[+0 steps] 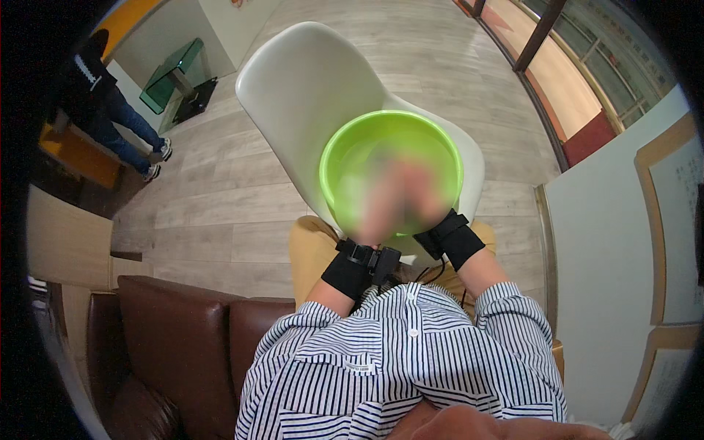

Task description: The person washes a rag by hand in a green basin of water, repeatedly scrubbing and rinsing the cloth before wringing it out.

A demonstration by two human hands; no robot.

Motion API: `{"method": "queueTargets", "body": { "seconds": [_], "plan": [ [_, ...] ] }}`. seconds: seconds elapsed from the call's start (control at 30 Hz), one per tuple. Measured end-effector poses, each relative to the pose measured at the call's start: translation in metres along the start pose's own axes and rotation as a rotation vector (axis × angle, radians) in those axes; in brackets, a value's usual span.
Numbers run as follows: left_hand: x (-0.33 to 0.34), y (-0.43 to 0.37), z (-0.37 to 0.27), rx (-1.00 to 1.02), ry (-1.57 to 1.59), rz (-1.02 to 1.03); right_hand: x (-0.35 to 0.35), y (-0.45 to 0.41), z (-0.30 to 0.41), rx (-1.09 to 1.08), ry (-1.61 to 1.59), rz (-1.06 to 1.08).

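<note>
A bright green plastic basin (325, 181) stands on the seat of a white moulded chair (313, 82) in front of me. My left hand (379, 212) reaches over the near rim into the basin from the left, and my right hand (426, 195) from the right. Both hands are close together, and a blur covers them. Something dark shows in the blur beside them, too indistinct to name. Whether either hand holds anything cannot be made out. Black bands with small dark devices and cables wrap both wrists.
A brown leather sofa (170, 330) is at the lower left, beside cardboard-coloured boxes (69, 236). A person (118, 115) stands at the upper left near a glass-topped stand (176, 77). A white wall panel (599, 236) with framed sheets runs along the right.
</note>
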State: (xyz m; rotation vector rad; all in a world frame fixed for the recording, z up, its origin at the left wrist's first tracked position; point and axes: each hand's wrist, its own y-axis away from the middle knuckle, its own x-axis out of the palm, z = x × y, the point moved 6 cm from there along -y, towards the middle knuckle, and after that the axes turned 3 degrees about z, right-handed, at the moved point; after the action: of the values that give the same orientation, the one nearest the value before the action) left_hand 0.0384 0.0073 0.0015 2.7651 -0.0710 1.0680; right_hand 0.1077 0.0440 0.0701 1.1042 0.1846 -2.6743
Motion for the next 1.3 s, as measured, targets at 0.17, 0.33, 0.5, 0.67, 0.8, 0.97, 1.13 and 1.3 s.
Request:
{"method": "queueTargets", "body": {
  "seconds": [0.17,0.33,0.5,0.67,0.8,0.97,1.13,1.3],
  "plan": [
    [-0.009,0.001,-0.007,0.036,0.034,0.012,0.015,0.041,0.062,-0.636,0.391,-0.437],
    [0.013,0.007,-0.013,0.111,0.031,0.125,0.005,0.001,-0.027,0.075,-0.058,-0.092],
    [0.0,-0.001,-0.015,0.022,0.258,0.206,0.012,0.002,-0.05,-0.274,-0.094,-0.222],
    [-0.009,0.007,-0.027,0.14,-0.064,0.127,0.028,0.019,-0.022,-0.317,-0.26,-0.045],
    [-0.014,0.0,-0.004,0.052,-0.02,-0.024,0.03,0.043,0.029,-0.422,0.248,-0.199],
    [-0.001,0.002,-0.004,0.009,-0.073,-0.074,0.001,0.012,0.012,-0.218,0.337,-0.24],
    [-0.035,-0.011,0.02,0.022,0.488,0.082,0.01,0.055,0.073,-0.573,0.118,-0.423],
    [-0.049,-0.024,0.034,0.133,-0.42,0.052,-0.011,0.009,0.014,-0.279,0.236,-0.492]
  ]
}}
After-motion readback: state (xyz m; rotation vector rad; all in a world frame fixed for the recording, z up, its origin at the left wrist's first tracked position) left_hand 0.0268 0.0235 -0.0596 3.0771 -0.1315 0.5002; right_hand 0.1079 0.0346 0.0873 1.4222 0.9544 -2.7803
